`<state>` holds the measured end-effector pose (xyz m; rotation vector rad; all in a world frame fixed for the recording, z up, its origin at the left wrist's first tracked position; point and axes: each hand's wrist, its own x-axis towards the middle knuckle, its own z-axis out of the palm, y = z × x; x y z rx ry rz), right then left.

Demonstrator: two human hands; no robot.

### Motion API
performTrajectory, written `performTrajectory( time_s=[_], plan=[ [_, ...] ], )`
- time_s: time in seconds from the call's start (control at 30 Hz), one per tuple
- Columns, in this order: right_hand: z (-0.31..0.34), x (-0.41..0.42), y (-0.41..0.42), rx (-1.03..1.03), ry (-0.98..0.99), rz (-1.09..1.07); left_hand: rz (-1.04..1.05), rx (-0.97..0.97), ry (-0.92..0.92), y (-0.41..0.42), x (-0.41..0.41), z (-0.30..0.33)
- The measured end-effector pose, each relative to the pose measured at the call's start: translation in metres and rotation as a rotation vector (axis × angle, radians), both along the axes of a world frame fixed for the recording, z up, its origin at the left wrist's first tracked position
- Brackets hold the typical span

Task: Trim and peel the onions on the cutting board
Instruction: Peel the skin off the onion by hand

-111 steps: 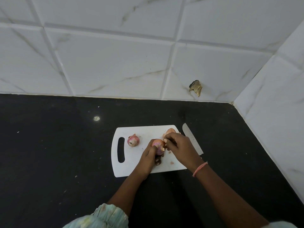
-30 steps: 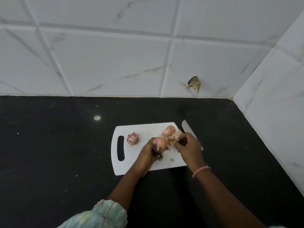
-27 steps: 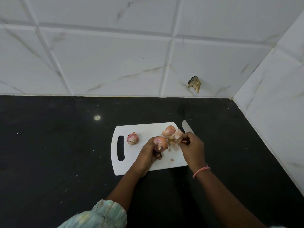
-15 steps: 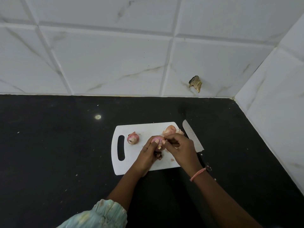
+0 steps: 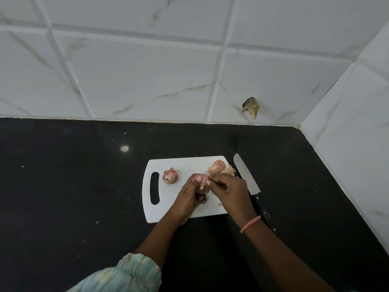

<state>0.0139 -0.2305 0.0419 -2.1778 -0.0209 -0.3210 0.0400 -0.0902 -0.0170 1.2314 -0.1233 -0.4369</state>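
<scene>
The left hand [image 5: 188,197] holds a pink onion [image 5: 201,179] just above the white cutting board [image 5: 181,163]. Its fingers curl round the onion from the left & from under; two fingertips [image 5: 196,181] press on the near side of it. The top of the onion pokes out past those fingertips.

The right hand [image 5: 230,189] comes in from the right, w/ fingers bent in tight. Its thumb & first finger meet right at the onion's top right side and pinch something thin there. It looks like a bit of skin, but it's too small to be sure. A little flap of dry skin [image 5: 202,187] hangs down between the two hands.

Left of the left fingers, a bit apart, sits a 2nd onion [image 5: 170,176] on the board, w/ skin on. Just past the right hand's fingers, on the far right corner of the board, lies a pile of peels [image 5: 220,167], orange-pink.

A knife [image 5: 247,180] lies right of the right hand, on the black counter [image 5: 73,197], along the board's right edge. The blade points away and the dark handle sits partly under the wrist. A pink band [image 5: 250,224] goes round the right wrist. A pale green sleeve [image 5: 130,275] covers the left arm.
</scene>
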Motion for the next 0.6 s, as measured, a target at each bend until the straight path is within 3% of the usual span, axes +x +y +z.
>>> performTrajectory(
  time_s=[0.4,0.6],
  plan=[
    [0.0037,-0.0005,0.0032,0.039,-0.007,-0.002,-0.004,-0.004,-0.002,0.0005,-0.0001,0.0021],
    [0.0005,-0.0006,0.0053,-0.056,-0.071,0.009,0.007,-0.015,0.036,0.0007,0.0013,0.0007]
  ],
)
